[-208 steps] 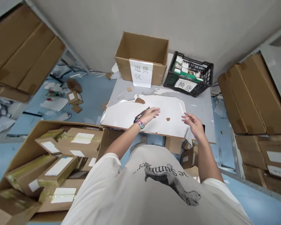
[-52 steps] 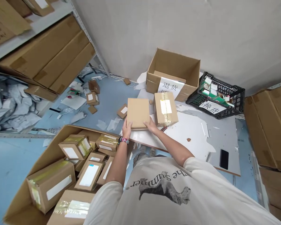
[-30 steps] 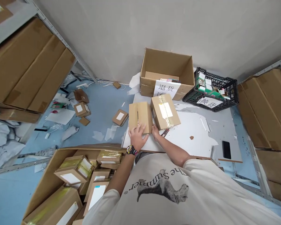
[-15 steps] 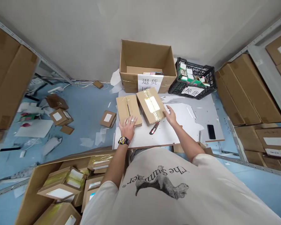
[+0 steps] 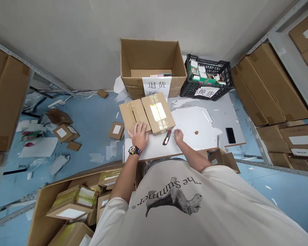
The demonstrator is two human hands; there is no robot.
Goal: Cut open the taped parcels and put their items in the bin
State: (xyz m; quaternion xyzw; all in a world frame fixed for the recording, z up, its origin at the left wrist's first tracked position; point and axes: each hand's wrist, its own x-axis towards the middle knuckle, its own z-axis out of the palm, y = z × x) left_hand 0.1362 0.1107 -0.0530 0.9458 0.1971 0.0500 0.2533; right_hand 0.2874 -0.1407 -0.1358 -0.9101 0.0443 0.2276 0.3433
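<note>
On the tabletop [image 5: 192,119], left front: left grip [image 5: 140,137], fingers apart, rests on the slit-topped carton [image 5: 138,112]. Right grip [image 5: 179,136] is curled together, near the utility knife [image 5: 167,137]; contents of its curl cannot be told. Taped, labelled carton [image 5: 158,112] touches the first carton's right side. Behind stand an open cardboard box [image 5: 133,81] and, right of it, a black crate [image 5: 213,93]. Smartphone [image 5: 230,135]: right front.

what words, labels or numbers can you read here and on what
"退货" on the paper on the big box; next line partly hidden
"换货" on the crate sign
"The Summer", upside down, on the shirt
Labels on the taped box and other boxes: too small or blurred
</note>
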